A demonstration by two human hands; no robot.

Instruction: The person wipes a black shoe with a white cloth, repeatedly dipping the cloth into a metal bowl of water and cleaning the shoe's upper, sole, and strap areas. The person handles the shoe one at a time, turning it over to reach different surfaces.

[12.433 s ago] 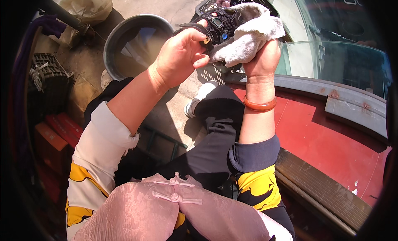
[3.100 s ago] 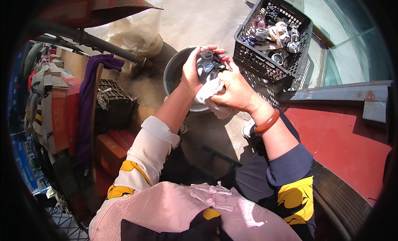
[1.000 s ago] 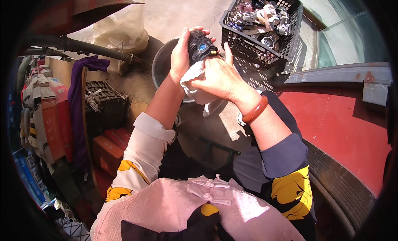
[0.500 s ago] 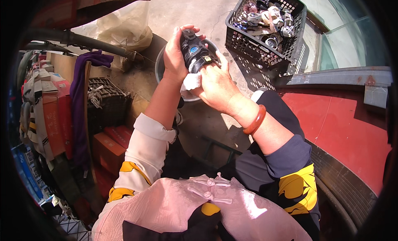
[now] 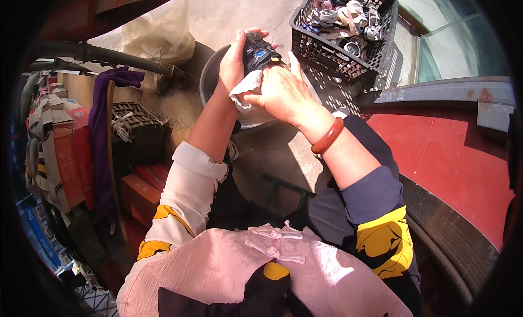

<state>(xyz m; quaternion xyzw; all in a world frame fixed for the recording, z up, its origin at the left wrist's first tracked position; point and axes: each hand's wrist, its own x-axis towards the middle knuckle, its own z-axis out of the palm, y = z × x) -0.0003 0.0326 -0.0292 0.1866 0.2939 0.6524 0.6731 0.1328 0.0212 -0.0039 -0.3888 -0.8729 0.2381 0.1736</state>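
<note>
– Reaching forward, then?
– Yes, slanting left forearm [image 5: 211, 121] and right forearm [image 5: 348, 156] inward.
– Cupping the left hand [image 5: 232, 65]?
– Yes, with fingertips [image 5: 265, 33] curled toward the right.
– Turning the right hand [image 5: 286, 95]?
– Back up, just beside the left, with one finger [image 5: 295, 64] raised.

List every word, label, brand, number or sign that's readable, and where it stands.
Nothing clear enough to quote.
Upright orange-red box, left: pale marks, too blurred.
White tag by the purple cloth: too small.
Yellow tab on the black shoe: any mark too small.
</note>
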